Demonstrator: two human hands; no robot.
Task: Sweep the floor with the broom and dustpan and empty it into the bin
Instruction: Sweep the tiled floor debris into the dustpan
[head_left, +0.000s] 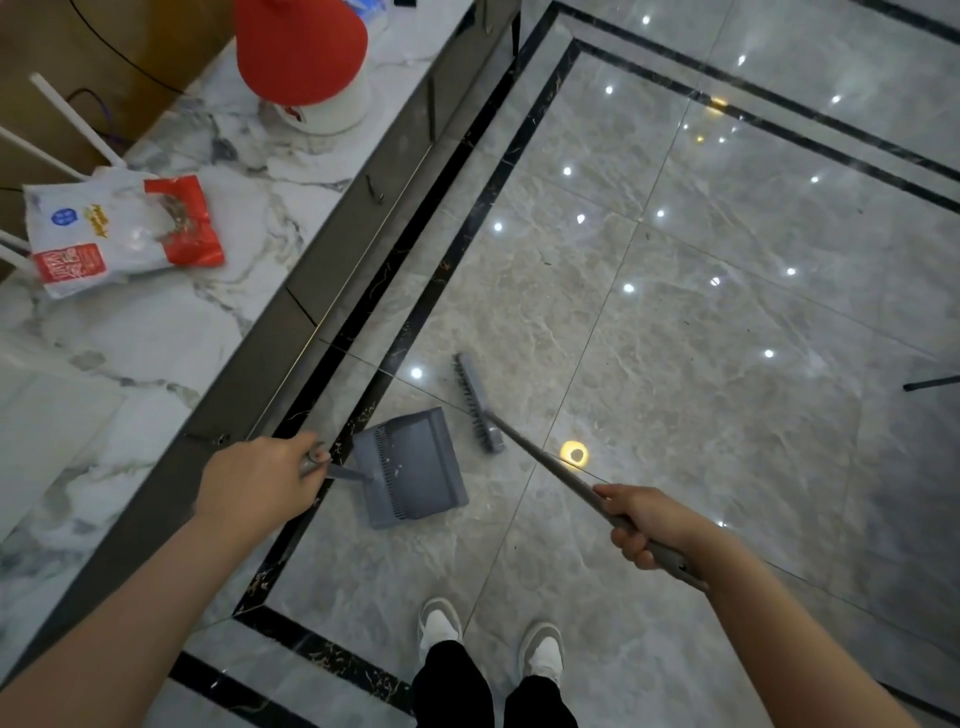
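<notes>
Left hand (260, 480) grips dustpan (410, 467) handle, pan resting on floor (701, 364); right hand (641, 522) curls round broom (480, 402) shaft, bristles just beside pan mouth. Risk: hard stroke scatters debris past pan lip. Bin unseen.

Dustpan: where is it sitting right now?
In the head view the dustpan rests on the floor left of centre, beside the black tile border, its handle held by the left hand, with the broom head just to its right.

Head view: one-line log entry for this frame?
left hand grips dustpan handle | right hand grips broom pole | broom beside pan, apart | bin unseen
</notes>
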